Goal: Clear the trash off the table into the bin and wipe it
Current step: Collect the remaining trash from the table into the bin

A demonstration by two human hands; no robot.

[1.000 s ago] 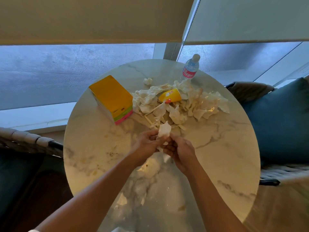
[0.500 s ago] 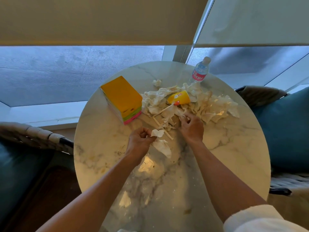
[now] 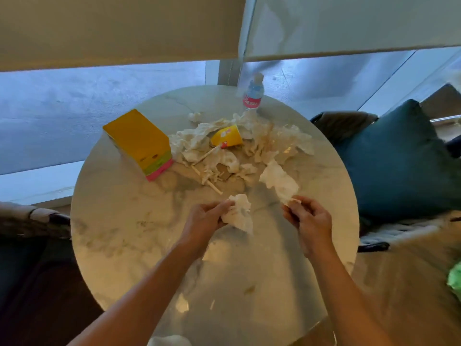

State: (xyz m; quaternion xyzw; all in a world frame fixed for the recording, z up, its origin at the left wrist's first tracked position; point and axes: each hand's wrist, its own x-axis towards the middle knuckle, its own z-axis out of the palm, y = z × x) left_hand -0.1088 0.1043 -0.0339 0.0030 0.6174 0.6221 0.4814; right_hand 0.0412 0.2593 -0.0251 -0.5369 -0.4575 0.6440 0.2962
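Observation:
On the round marble table [image 3: 124,233] lies a heap of crumpled white tissues [image 3: 197,143] with a tipped yellow paper cup [image 3: 228,138] and several pale sticks [image 3: 212,183] among them. My left hand [image 3: 204,222] grips a crumpled white tissue [image 3: 239,214] above the middle of the table. To its right, my right hand [image 3: 308,218] pinches the lower end of a second crumpled tissue [image 3: 278,181], which reaches back toward the heap.
A yellow box [image 3: 139,141] with green and pink bands stands left of the heap. A water bottle [image 3: 253,94] stands at the table's far edge. A teal cushion [image 3: 399,161] sits on the seat at right, and something green [image 3: 454,280] shows at the right edge.
My right hand took a tissue from the heap and drew back toward me with it. My left hand kept its tissue and stayed near the table's middle.

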